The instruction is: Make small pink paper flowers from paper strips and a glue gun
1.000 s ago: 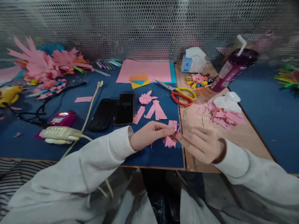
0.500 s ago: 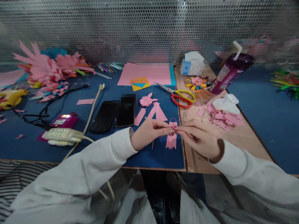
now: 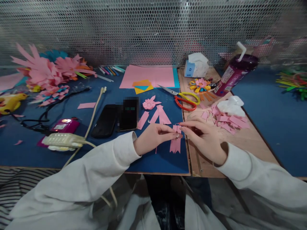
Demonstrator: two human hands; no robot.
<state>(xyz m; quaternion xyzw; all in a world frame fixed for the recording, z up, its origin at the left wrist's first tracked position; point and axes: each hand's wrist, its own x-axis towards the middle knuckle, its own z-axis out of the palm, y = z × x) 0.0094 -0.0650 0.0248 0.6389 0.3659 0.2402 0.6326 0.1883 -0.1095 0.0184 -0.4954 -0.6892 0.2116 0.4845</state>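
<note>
My left hand [image 3: 153,138] pinches a small piece of pink fringed paper [image 3: 176,142] just above the blue mat [image 3: 155,159]. Thumb and fingers are closed on its upper part, and the cut strips hang down. My right hand [image 3: 205,137] comes in from the right with its fingertips on the top edge of the same pink piece, fingers curled together. More cut pink strips [image 3: 161,115] and a small pink paper flower [image 3: 149,103] lie just beyond my hands.
Scissors [image 3: 185,99] with red and yellow handles, a heap of pink scraps [image 3: 226,119] and white plastic lie on the wooden board [image 3: 242,140]. Two phones [image 3: 117,118], a glue gun [image 3: 62,139], paper sheets [image 3: 148,76], a tissue box [image 3: 195,65], a purple cup [image 3: 233,75] and large paper flowers [image 3: 45,70] surround them.
The pink piece has been straightened so its strips hang down, and both hands have shifted slightly up and away. My right fingertips moved to its top edge.
</note>
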